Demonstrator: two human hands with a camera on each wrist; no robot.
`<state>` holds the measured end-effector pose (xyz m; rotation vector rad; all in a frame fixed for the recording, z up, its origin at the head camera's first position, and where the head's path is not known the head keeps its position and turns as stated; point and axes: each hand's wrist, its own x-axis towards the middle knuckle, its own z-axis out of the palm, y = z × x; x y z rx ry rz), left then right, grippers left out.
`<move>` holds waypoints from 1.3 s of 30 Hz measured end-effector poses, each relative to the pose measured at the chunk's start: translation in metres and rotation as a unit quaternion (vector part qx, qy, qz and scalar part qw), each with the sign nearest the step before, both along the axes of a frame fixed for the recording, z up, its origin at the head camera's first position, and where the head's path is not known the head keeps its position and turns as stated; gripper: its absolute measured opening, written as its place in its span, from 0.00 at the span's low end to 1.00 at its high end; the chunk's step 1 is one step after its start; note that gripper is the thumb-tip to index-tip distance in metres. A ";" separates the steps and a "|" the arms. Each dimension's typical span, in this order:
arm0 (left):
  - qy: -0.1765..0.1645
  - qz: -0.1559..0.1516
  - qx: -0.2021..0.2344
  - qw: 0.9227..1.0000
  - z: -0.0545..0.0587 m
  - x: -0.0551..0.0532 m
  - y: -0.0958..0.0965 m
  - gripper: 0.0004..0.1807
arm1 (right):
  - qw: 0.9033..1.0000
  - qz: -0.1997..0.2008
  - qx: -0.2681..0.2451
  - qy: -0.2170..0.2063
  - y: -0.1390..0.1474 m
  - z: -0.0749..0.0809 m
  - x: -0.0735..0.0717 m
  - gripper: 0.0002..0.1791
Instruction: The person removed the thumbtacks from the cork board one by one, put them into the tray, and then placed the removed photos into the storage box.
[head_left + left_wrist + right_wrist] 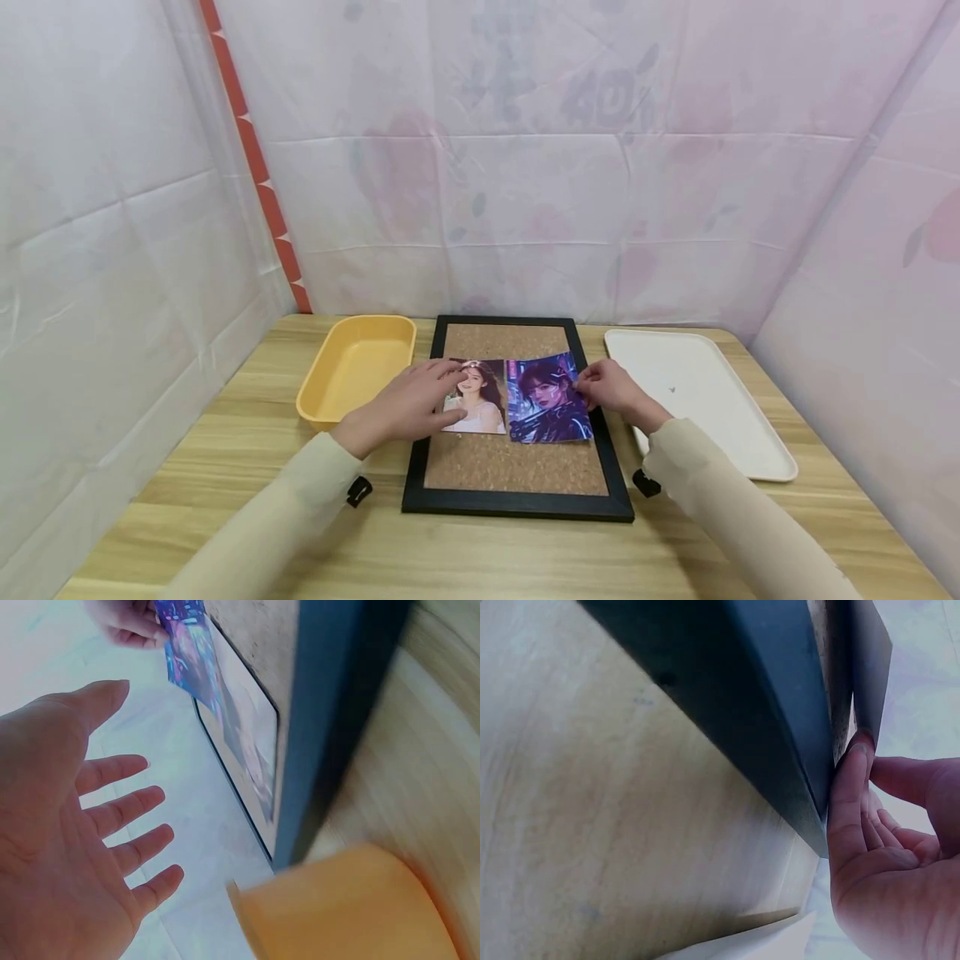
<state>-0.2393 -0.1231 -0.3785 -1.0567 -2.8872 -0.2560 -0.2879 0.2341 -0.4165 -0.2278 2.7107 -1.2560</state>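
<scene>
A cork board (517, 467) in a black frame lies on the wooden table. On its left half is a photo print (487, 412) of a person in white. Beside it, a purple and blue picture card (551, 417) is pinched at its right edge between the thumb and fingers of my right hand (609, 388). In the right wrist view that card (871, 667) stands tilted off the cork. My left hand (412, 400) hovers by the photo print's left side; in the left wrist view its fingers are spread and hold nothing.
A yellow tub (318, 375) stands left of the board. To the right lies a white tray (712, 400) with a tiny dark speck on it. White patterned cloth (525, 200) hangs behind and at both sides of the table (247, 467).
</scene>
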 end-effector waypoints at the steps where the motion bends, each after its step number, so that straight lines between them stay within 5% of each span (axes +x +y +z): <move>1: 0.002 0.005 -0.002 1.000 -0.001 0.001 -0.004 0.34 | 1.000 0.000 -0.004 -0.005 0.000 0.000 0.000 0.11; 9: 0.000 0.053 0.016 0.998 -0.004 0.010 -0.035 0.33 | 0.999 0.000 -0.045 -0.023 0.003 0.002 0.002 0.12; 28: 0.034 0.114 0.065 0.991 -0.016 0.022 -0.102 0.34 | 0.992 0.018 -0.122 -0.022 0.018 0.033 0.008 0.14; 39: 0.014 0.146 0.096 0.984 -0.023 0.017 -0.135 0.42 | 0.990 0.030 -0.139 0.002 0.006 0.049 0.008 0.14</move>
